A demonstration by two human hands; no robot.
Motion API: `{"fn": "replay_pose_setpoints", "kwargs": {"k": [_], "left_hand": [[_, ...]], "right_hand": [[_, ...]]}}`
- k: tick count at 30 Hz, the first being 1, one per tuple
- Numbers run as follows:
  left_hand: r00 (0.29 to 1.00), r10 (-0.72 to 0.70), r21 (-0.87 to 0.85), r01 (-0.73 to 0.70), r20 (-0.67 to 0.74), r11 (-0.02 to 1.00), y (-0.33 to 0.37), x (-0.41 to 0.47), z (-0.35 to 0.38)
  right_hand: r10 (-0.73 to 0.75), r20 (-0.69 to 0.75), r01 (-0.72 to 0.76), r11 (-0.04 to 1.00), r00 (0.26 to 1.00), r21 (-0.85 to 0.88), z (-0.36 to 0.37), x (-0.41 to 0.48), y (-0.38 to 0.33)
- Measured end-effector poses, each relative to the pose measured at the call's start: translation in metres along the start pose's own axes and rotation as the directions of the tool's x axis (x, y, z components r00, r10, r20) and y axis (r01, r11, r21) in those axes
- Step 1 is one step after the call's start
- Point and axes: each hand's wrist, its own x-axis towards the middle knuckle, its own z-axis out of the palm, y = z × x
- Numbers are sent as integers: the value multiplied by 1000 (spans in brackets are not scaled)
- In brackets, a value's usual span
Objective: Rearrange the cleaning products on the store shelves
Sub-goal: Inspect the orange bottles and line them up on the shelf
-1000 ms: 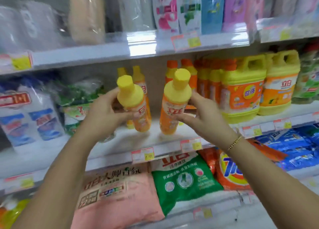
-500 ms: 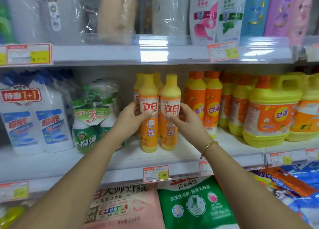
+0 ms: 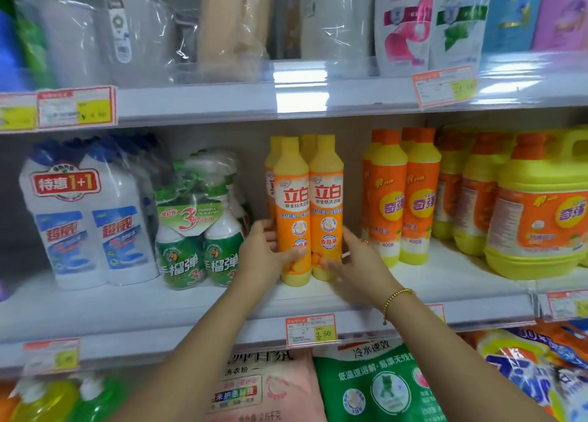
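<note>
Two slim orange dish-soap bottles with yellow caps stand upright side by side on the middle shelf [image 3: 178,307]. My left hand [image 3: 264,256] grips the left bottle [image 3: 292,205] low down, thumb across its front. My right hand [image 3: 356,262] holds the right bottle [image 3: 327,205] near its base from the right side. Two more bottles of the same kind stand behind them, mostly hidden.
Green spray bottles [image 3: 197,230] in a wrapped pack stand close on the left, white bottles [image 3: 86,218] beyond. Orange bottles [image 3: 401,198] and big yellow jugs [image 3: 537,211] fill the right. Pouches line the upper shelf; detergent bags [image 3: 375,386] lie below.
Both bottles went from tilted in the air to upright on the shelf. My hands slid down to their lower parts, and the view moved closer.
</note>
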Motion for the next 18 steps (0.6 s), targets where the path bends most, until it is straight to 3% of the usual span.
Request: {"fn": "replay_pose_setpoints", "kwargs": {"k": [3, 9, 18], "left_hand": [[998, 11, -53, -15, -63, 998, -2, -2, 1], [991, 23, -33, -27, -129, 999, -7, 1, 9], [984, 49, 13, -47, -173, 999, -13, 0, 15]], "right_hand": [[-3, -18, 2, 1000, 1000, -10, 7, 3, 2], [-34, -82, 5, 944, 996, -329, 19, 6, 6], [0, -51, -21, 913, 999, -408, 20, 6, 11]]}}
